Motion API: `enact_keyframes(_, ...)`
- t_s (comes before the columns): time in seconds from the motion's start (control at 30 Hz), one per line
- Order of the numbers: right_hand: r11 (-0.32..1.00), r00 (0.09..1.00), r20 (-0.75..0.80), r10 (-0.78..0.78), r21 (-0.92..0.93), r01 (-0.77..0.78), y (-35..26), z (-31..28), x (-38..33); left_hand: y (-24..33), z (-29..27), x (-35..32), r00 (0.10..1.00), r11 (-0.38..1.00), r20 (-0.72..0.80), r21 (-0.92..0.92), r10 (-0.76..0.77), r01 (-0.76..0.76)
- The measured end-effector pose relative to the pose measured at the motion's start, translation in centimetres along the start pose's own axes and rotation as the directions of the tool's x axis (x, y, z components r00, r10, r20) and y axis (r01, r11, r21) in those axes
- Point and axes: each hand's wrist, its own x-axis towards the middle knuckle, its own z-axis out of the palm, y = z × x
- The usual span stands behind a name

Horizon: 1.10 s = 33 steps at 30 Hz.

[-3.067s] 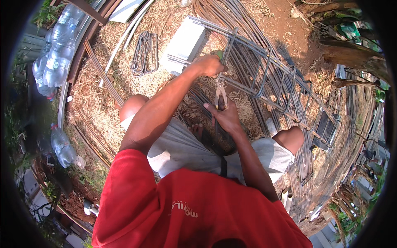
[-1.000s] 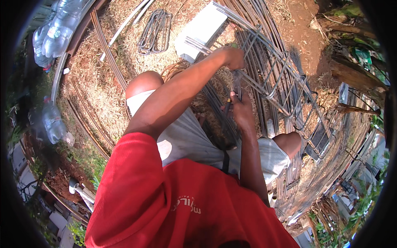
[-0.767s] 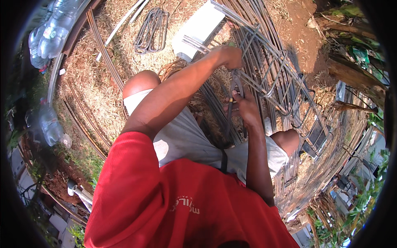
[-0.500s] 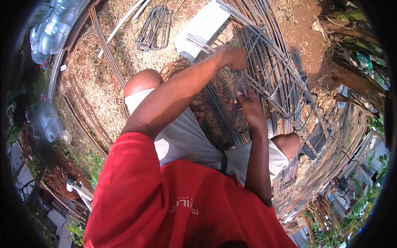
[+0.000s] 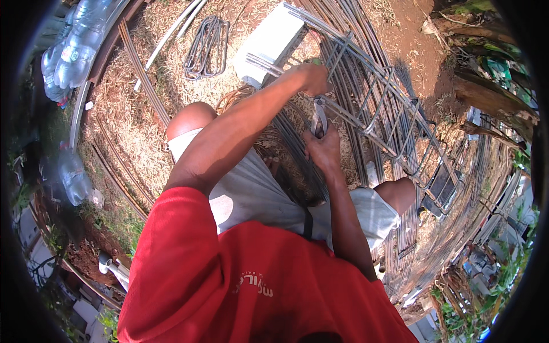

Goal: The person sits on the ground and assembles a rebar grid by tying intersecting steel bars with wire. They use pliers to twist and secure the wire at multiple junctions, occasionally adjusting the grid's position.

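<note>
A long cage of steel rebar (image 5: 374, 123) with rectangular stirrups lies slantwise in front of me, from the top middle to the right. My left hand (image 5: 314, 79) is closed around its near bars, beside a white block; the fingertips are mostly hidden. Just below it, my right hand (image 5: 325, 150) grips a pair of pincers (image 5: 319, 117). Their metal jaws point up, close to the bars and to my left hand. The handles are mostly covered by my right palm and fingers. Whether the jaws hold a wire cannot be made out.
The white block (image 5: 269, 43) stands under the cage's far end. Bent stirrups (image 5: 207, 48) lie on straw-covered ground. Loose rebar rods (image 5: 300, 148) run beneath the cage and between my legs. Plastic bottles (image 5: 74, 54) sit at the far left, and a dark block (image 5: 439, 191) at the right.
My right hand has moved up and left and now wraps the pincers' handles, which were spread and more visible before. My left hand stays on the cage. The whole view has shifted slightly.
</note>
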Motion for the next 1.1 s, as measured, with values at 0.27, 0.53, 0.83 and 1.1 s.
enact_keyframes(0.27, 0.804, 0.911, 0.404, 0.088, 0.51, -0.304, -1.3, -2.1, -1.5, 0.1, 0.0, -0.5, 0.996, 0.999, -0.094, -0.049, -0.013, 0.008)
enact_keyframes(0.53, 0.741, 0.895, -0.098, -0.435, -0.604, 0.294, 2.8, -3.2, -7.9, -2.4, 1.8, 3.6, 0.954, 0.935, 0.031, 0.192, 0.297, -0.298)
enact_keyframes(0.83, 0.994, 0.993, 0.056, 0.101, 0.025, -0.102, -0.3, -3.1, -7.6, -1.2, 0.5, 1.5, 0.992, 0.992, 0.026, -0.038, 0.123, -0.122)
enact_keyframes(1.1, 0.994, 0.994, 0.035, 0.107, -0.039, -0.105, -1.5, -3.1, -7.1, -2.0, 1.2, 3.0, 0.992, 0.991, 0.052, -0.077, 0.116, -0.111)
